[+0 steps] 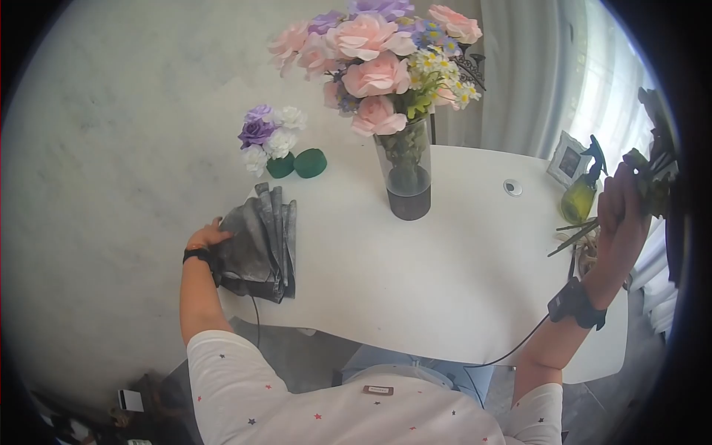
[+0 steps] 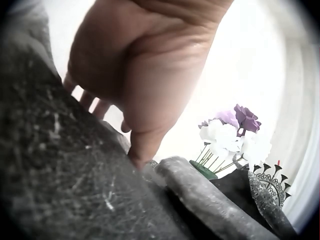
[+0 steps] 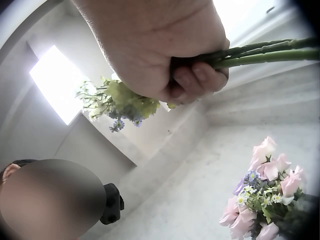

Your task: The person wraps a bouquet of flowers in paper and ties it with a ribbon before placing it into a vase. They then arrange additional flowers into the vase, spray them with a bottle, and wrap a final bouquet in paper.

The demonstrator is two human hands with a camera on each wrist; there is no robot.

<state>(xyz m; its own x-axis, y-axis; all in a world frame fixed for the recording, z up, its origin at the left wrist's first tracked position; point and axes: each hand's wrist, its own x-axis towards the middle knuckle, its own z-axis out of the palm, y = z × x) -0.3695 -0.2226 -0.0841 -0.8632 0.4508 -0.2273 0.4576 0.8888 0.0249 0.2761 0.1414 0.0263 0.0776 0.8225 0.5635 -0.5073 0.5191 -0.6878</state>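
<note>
Your right hand [image 1: 621, 215] is fisted around one flower bunch [image 3: 125, 102]; your left hand [image 1: 210, 236] rests flat-fingered on one gray cloth [image 1: 259, 245]. One vase [image 1: 406, 170] sits on the counter [image 1: 460, 282].

White star-speckled short sleeves, black wrist straps, trailing black cable

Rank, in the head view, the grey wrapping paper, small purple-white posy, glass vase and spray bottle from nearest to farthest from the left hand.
1. Grey paper: under the left hand, at the table's left edge.
2. Posy: behind the paper, far left.
3. Vase: table centre.
4. Spray bottle: far right, by the right hand.
</note>
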